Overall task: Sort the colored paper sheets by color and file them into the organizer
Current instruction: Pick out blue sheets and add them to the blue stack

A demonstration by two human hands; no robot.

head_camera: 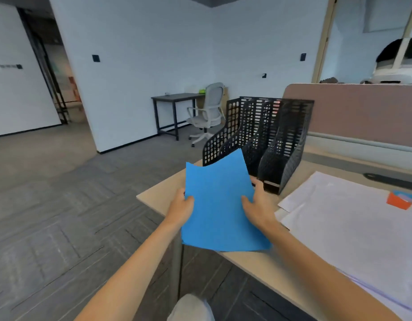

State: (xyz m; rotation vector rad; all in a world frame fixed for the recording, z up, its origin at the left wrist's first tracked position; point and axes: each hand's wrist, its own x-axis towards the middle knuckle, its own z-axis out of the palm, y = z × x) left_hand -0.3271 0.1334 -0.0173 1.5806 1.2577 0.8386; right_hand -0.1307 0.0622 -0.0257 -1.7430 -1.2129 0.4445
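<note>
Sheets (220, 205), blue, side edges in left hand (180, 208) and right hand (258, 206), organizer (284, 135) beyond

left hand (180, 206) and right hand (258, 206) grip blue sheets (220, 202) over the tabletop (253, 262), near the black organizer (270, 137).

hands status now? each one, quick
Left hand: grips the blue sheets at their left edge.
Right hand: grips the same blue sheets at their right edge.

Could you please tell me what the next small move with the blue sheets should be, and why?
Probably lift the blue sheets forward into the black organizer: the left hand and right hand grip their edges right before it.
</note>
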